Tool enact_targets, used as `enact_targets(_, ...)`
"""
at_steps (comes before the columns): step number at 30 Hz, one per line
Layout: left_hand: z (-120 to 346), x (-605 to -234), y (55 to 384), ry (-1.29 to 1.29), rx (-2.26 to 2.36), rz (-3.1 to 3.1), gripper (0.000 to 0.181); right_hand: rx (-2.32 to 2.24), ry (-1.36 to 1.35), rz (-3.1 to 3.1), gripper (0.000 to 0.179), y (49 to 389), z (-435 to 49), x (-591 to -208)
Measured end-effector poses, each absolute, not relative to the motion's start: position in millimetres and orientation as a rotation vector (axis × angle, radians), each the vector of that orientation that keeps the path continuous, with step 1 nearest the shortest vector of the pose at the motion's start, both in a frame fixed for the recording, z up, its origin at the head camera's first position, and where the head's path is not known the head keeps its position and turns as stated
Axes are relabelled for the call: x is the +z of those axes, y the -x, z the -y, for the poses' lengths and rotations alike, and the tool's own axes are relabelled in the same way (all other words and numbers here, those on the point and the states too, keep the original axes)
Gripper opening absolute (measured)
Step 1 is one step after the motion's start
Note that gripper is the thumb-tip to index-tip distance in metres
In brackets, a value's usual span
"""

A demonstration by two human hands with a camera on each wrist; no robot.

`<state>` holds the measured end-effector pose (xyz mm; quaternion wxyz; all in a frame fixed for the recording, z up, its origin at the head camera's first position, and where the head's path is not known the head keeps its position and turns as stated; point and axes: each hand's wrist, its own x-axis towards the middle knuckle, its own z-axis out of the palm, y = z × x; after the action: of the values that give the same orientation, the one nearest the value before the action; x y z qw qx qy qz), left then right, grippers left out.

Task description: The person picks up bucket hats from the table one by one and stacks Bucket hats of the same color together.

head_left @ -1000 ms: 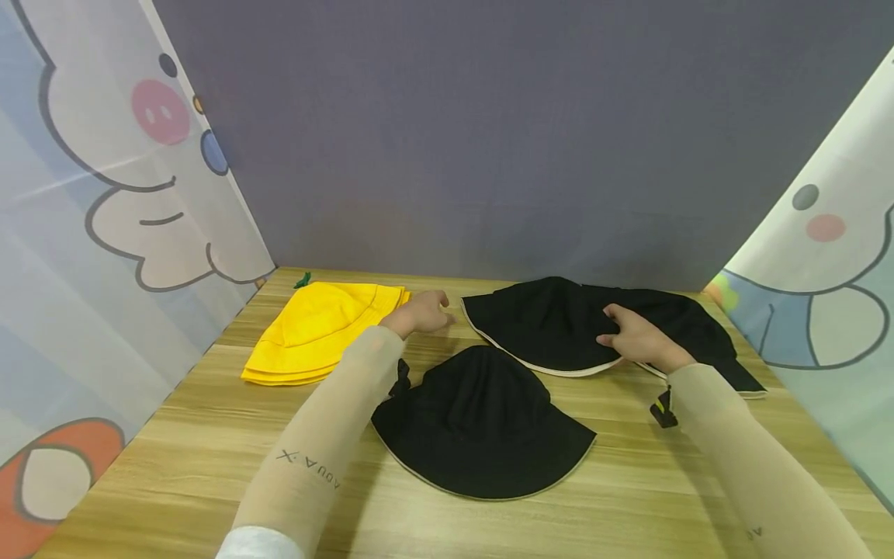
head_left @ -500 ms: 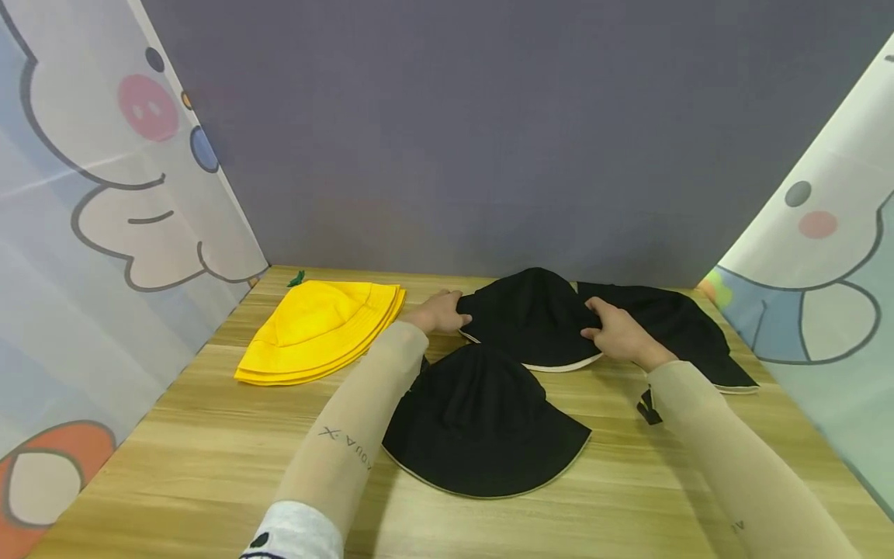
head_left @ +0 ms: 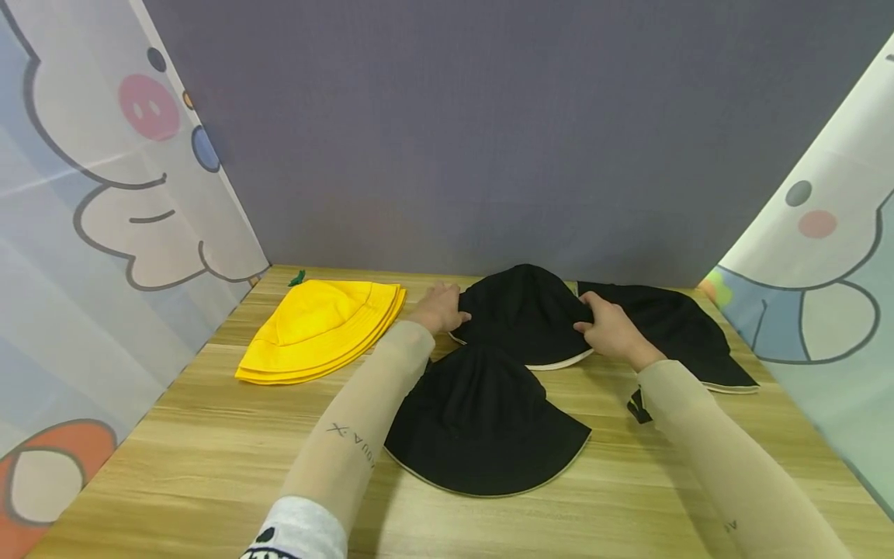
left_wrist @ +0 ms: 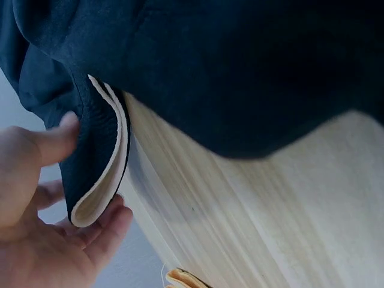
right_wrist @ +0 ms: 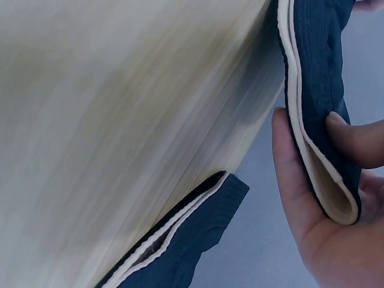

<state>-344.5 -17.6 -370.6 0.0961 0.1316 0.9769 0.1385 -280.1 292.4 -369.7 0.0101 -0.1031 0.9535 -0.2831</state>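
A folded black bucket hat (head_left: 524,314) with a cream-edged brim is at the back middle, between my two hands. My left hand (head_left: 438,308) pinches its left brim end; in the left wrist view the thumb (left_wrist: 63,135) lies on the black cloth, with fingers under the fold. The right brim end is pinched by my right hand (head_left: 612,326), thumb (right_wrist: 354,141) on one face and fingers behind. In front of it lies a second folded black bucket hat (head_left: 485,427). A third black hat (head_left: 670,330) lies to the right, partly behind my right hand.
A stack of folded yellow hats (head_left: 317,330) sits at the back left of the wooden table (head_left: 181,442). Behind it is a small green piece (head_left: 297,278). A grey panel (head_left: 447,140) stands along the back edge, with printed cloth (head_left: 105,233) on both sides.
My left hand has moved right and taken hold of the back middle hat's left brim. That hat has shifted left with my right hand, apart from the right-hand hat. The yellow stack stays put.
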Motion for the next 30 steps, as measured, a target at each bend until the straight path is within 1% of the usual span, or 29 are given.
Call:
enact_targets(3, 19, -372, 346, -0.4, 0.426, -2.915, 0.06, -0.891, 0.302, -2.975, 0.054, 281, -290, -370)
enact_targets(5, 20, -373, 347, -0.422, 0.467, -2.938, 0.054, -0.903, 0.288, -2.968, 0.058, 282, -288, -371)
enact_targets(9, 21, -373, 349, -0.469, 0.56, -2.964, 0.044, -0.89, 0.274, -2.991, 0.06, 282, -286, -369)
enact_targets(16, 25, -361, 349, -0.479, 0.65, -2.973, 0.05, -0.924, 0.249, -3.008, 0.058, 284, -285, -363)
enact_targets(25, 38, -345, 347, -0.452, 0.785, -2.945, 0.05, -0.958, 0.239, -3.044, 0.056, 286, -282, -355)
enact_targets(30, 45, -336, 345, -0.471, 0.828, -2.949, 0.046, -0.973, 0.242, -3.056, 0.056, 284, -280, -345)
